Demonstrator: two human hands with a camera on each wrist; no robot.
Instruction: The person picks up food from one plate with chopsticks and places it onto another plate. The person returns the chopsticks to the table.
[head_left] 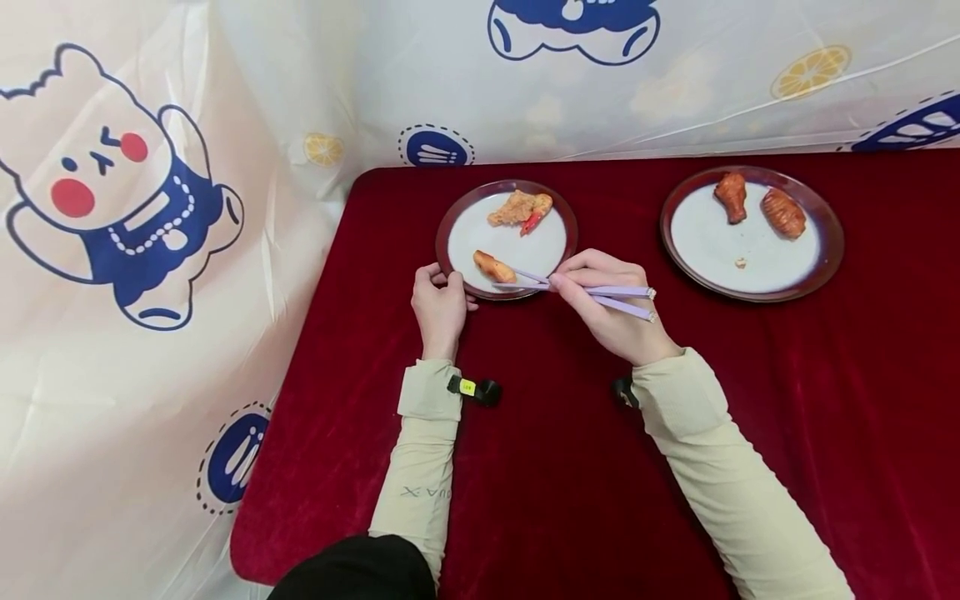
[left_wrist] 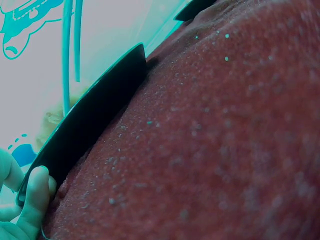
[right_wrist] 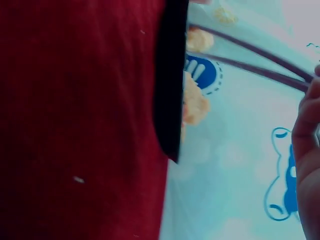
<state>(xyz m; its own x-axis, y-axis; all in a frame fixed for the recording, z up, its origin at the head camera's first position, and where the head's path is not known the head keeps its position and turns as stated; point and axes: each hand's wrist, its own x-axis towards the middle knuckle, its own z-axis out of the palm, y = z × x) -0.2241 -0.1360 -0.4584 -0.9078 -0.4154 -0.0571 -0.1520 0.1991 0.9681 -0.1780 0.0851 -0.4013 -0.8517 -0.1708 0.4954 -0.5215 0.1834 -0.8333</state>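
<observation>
Spreading behind and beside everything, a white sheet (head_left: 285,275) printed with cartoon animals frames the scene, and below it a dark red cloth (head_left: 547,483) covers the table. Pale sleeves (head_left: 686,404) reach in from the near edge.

Two brown-rimmed plates sit on the cloth: the right plate (head_left: 831,237) well apart, the left plate (head_left: 444,227) between the hands. And look at the left hand (head_left: 441,310), thumb and fingers pinching that plate's rim, probably to steady it. Over on its other side, the right hand (head_left: 607,304) is closed round lilac chopsticks (head_left: 622,291), held well back, perhaps for reach. Their tips straddle one end of a golden piece of food (head_left: 492,267) lying near the front of the left plate; whether they grip it, I can't tell.

Behind it lies a crumbly fried piece (head_left: 510,207); the other plate carries a drumstick (head_left: 731,197), a wing (head_left: 783,214) and a crumb (head_left: 741,263).

Writing now: upside-down letters on the left sleeve, an X among them; a yellow label (head_left: 467,387) at that wrist, too tiny to read.
</observation>
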